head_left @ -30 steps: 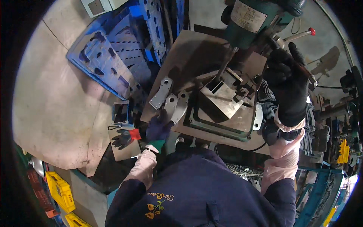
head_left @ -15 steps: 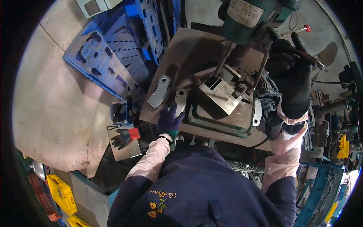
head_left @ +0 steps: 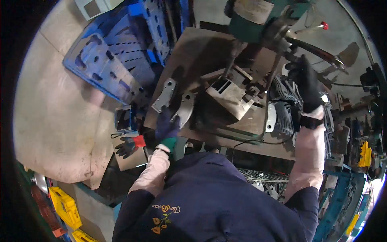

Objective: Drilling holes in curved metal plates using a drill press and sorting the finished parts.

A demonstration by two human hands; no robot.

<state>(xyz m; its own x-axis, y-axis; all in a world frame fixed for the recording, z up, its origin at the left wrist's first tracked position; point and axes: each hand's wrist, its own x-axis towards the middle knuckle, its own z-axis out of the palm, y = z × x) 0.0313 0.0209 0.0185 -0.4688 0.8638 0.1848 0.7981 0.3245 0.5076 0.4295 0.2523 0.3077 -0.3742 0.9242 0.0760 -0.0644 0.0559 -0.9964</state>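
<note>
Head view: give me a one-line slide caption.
Gloved left hand on a grey metal plate at the machine table; gloved right hand at the lever.

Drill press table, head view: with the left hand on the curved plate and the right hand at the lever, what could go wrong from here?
The left hand rests on the curved metal plate with no clamp visible, so the plate could slip or spin if the tool bites. The right hand in a loose dark glove grips the feed lever near the machine head; fabric might catch. A second plate lies loose nearby and could get knocked off.

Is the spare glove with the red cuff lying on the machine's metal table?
No, the spare glove lies on a small plate below the metal table, left of the left hand.
</note>
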